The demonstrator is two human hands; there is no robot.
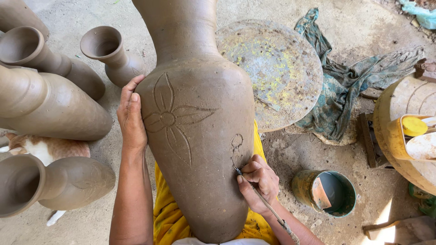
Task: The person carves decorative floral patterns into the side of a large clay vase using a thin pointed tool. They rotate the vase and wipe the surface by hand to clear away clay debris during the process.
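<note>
1. A large unfired clay vase (200, 149) is laid across the lap, over a yellow cloth (168, 218), neck pointing away. One is being worked.
2. The right hand (258, 181) is closed tightly on one thin carving stick (268, 204), its tip pressed into the clay beside a small freshly cut loop (236, 141). If the tip is pushed too deep, the soft wall could be gouged or pierced; a slip would leave a stray scratch.
3. The left hand (131, 118) is laid flat, fingers together, against the vase's left flank, clamped on nothing. If that bracing is eased, the vase could be rolled off the lap. One finished flower carving (170, 119) lies just beside it and could be smeared by a sliding palm.
4. One small bucket (324, 193) is seen on the ground to the right.
5. Five further clay vases (50, 109) are counted lying or standing at left, with a cat (41, 147) partly hidden between them.
6. One round disc (272, 68) and one crumpled cloth (345, 86) are seen farther off.
</note>
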